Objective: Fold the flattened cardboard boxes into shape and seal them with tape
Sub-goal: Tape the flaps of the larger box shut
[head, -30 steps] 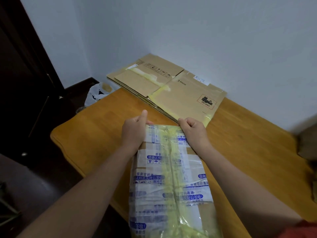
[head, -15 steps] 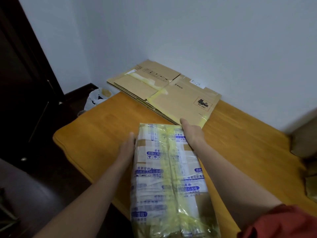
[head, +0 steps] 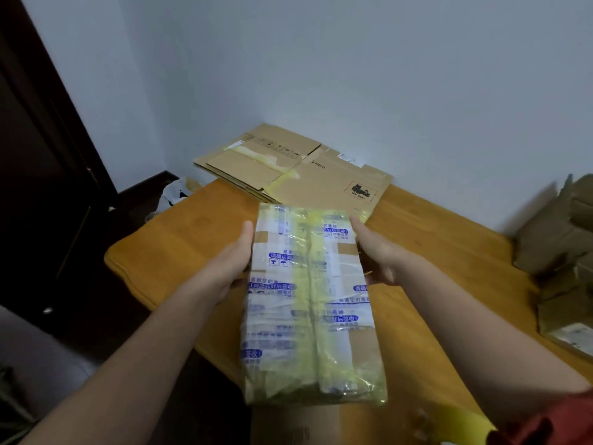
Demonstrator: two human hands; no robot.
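A cardboard box [head: 308, 303], wrapped in clear, yellowish and blue-printed tape, is held above the near edge of the wooden table [head: 449, 252]. My left hand [head: 229, 268] holds its left side with the thumb lying along the edge. On the right side my right hand [head: 375, 255] grips it the same way. The fingers of both hands are hidden behind the box. A stack of flattened cardboard boxes [head: 298, 175] lies at the table's far corner against the wall.
More brown cardboard boxes [head: 558, 252] pile up at the table's right end. A white plastic bag [head: 173, 194] lies on the floor beyond the left corner. A dark door stands at the left. Plain cardboard [head: 288, 425] shows below the held box.
Both hands slid from the box's far top edge to its two sides. The box has come up off the table and toward me.
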